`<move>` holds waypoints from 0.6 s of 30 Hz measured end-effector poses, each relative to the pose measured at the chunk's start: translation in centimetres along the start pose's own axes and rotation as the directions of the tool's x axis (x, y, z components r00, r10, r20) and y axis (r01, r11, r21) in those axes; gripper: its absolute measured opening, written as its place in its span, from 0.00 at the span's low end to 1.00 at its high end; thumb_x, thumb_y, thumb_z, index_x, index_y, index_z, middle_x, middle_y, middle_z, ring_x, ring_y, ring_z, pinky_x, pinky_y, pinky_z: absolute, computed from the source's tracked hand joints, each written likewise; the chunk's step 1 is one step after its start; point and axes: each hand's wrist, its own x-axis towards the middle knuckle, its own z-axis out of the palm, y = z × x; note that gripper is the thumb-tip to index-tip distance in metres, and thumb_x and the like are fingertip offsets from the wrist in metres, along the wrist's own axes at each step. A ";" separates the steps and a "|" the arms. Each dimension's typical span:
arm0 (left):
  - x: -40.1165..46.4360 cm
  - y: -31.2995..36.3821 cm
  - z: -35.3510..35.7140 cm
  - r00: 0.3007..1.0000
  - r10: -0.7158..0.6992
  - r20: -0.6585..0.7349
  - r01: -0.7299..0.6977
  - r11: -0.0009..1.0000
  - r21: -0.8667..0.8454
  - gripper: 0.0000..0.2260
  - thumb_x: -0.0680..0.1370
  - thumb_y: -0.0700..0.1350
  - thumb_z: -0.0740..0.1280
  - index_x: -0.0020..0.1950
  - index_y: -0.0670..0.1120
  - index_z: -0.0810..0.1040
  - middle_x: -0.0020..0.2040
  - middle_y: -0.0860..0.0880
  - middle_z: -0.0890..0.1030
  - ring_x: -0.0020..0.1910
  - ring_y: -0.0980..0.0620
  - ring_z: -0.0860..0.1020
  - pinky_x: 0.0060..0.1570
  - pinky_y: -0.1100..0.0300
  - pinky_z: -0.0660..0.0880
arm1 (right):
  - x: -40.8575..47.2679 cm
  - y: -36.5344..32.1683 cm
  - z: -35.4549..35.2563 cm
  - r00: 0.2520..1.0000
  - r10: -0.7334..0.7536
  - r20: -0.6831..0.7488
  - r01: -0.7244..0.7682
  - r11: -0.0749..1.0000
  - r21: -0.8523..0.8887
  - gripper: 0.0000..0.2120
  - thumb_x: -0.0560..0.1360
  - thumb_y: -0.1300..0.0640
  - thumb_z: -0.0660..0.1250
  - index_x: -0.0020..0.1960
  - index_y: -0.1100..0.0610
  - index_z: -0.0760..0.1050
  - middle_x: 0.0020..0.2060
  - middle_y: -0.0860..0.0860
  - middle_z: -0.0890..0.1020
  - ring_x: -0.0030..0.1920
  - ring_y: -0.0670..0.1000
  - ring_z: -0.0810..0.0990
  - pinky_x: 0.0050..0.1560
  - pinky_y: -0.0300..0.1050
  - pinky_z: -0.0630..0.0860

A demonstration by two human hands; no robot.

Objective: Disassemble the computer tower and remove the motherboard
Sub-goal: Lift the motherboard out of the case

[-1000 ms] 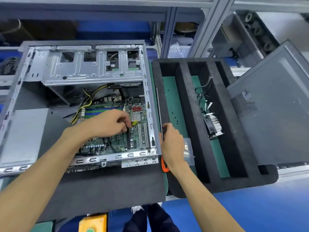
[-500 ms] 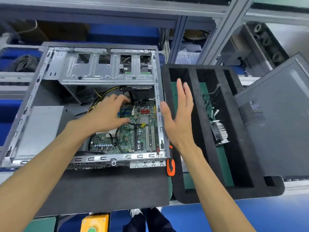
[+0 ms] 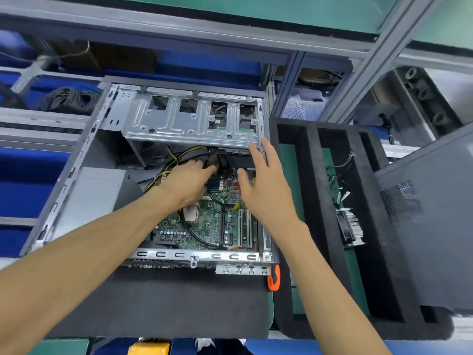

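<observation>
The open computer tower [image 3: 76, 160] lies on its side with the green motherboard [image 3: 204, 226] inside its lower half. My left hand [image 3: 188, 184] reaches into the case, fingers stretched toward the black cables [image 3: 217, 160] at the board's far edge, just below the metal drive cage [image 3: 179, 121]. My right hand [image 3: 263, 185] hovers over the right side of the board with fingers spread and straight, holding nothing; its fingertips are level with the cage's lower edge. Yellow and black wires [image 3: 163, 172] run left of my left hand.
A black foam tray [image 3: 312, 175] with slots stands right of the case and holds a heatsink with fan [image 3: 349, 226] and loose wires. The grey side panel [image 3: 435, 226] leans at far right. An orange-handled tool [image 3: 273, 278] lies by the case corner. A grey power supply [image 3: 94, 196] fills the case's left.
My right hand left the orange-handled tool at the tray and rose open over the board. My left hand slid from the expansion slots up to the cables under the drive cage.
</observation>
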 end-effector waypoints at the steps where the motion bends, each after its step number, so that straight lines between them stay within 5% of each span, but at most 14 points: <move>1: 0.1 -0.2 0.0 0.999 -0.017 -0.046 0.016 0.999 -0.041 0.20 0.79 0.43 0.64 0.71 0.47 0.69 0.55 0.42 0.78 0.56 0.41 0.76 0.47 0.48 0.77 | 0.0 0.0 0.0 1.000 0.002 -0.004 -0.002 1.000 0.010 0.27 0.83 0.50 0.60 0.80 0.52 0.58 0.81 0.46 0.51 0.81 0.49 0.50 0.59 0.38 0.65; 8: 0.2 -0.9 0.3 0.989 -0.002 -0.145 -0.016 0.993 -0.119 0.16 0.78 0.36 0.63 0.65 0.46 0.76 0.46 0.44 0.79 0.46 0.43 0.79 0.39 0.51 0.76 | -0.1 0.1 -0.1 1.000 0.023 -0.009 -0.022 0.998 0.063 0.26 0.84 0.47 0.59 0.80 0.51 0.60 0.81 0.44 0.51 0.80 0.49 0.56 0.64 0.52 0.76; 14: -0.1 -0.5 -0.3 0.989 -0.010 -0.148 -0.005 0.995 -0.101 0.16 0.79 0.38 0.62 0.66 0.45 0.74 0.48 0.43 0.78 0.49 0.41 0.78 0.42 0.51 0.75 | -0.1 0.1 -0.2 1.000 0.019 -0.018 -0.018 0.997 0.080 0.26 0.84 0.48 0.58 0.80 0.51 0.60 0.81 0.44 0.51 0.80 0.48 0.55 0.61 0.47 0.75; 18: -0.2 -0.4 -0.7 0.992 -0.026 -0.121 0.013 0.994 -0.110 0.14 0.79 0.40 0.61 0.65 0.46 0.75 0.50 0.43 0.79 0.50 0.41 0.78 0.43 0.49 0.78 | -0.1 0.2 -0.2 1.000 0.012 -0.022 -0.010 0.996 0.088 0.26 0.84 0.49 0.59 0.80 0.51 0.60 0.81 0.43 0.51 0.78 0.48 0.60 0.51 0.41 0.75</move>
